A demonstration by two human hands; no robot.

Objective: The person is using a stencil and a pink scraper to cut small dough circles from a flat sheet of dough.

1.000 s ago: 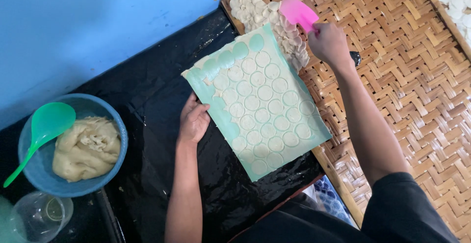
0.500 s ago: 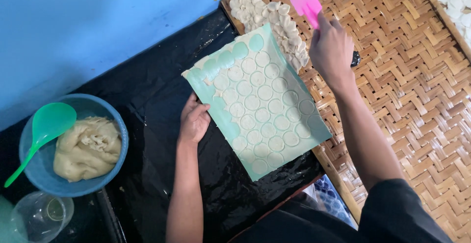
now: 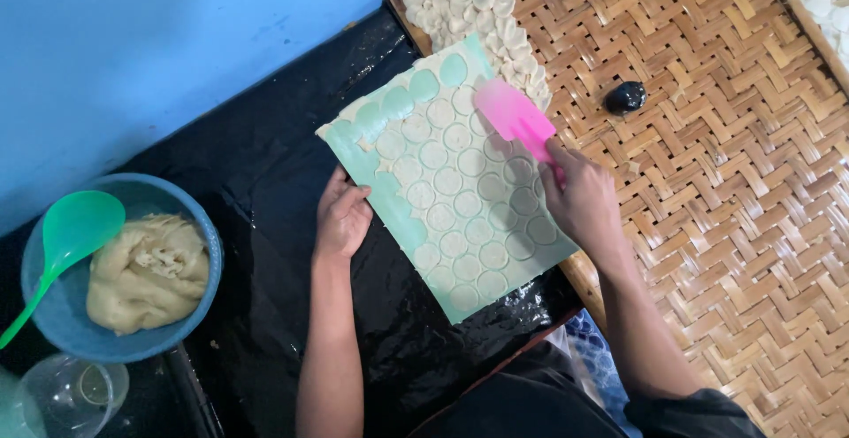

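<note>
Your left hand (image 3: pixel 343 215) lies with fingers loosely curled on the left edge of the pale green rectangular mould sheet (image 3: pixel 447 186), pressing it against the glossy black plastic sheet (image 3: pixel 256 164) that covers the work surface. The mould sheet is thin and flat, punched with rows of round holes, most of them filled with smooth cream-coloured dough discs (image 3: pixel 460 203), while a few holes along its upper left edge show plain green. It sits at a slant, its far corner and right edge reaching over the woven bamboo mat (image 3: pixel 707 181). Your right hand (image 3: pixel 579 199) is closed around the handle of a pink flat plastic scraper (image 3: pixel 515 118), whose rounded blade rests on the upper right part of the sheet. Just beyond that corner, a cluster of pale round dough pieces (image 3: pixel 469 15) lies on the herringbone weave, and a small shiny black lump (image 3: pixel 625 97) sits on the mat to the right. At the left, a round blue plastic bowl (image 3: pixel 190 226) holds a soft, folded mass of beige dough (image 3: pixel 146 274) and a green plastic ladle (image 3: pixel 71 234).
</note>
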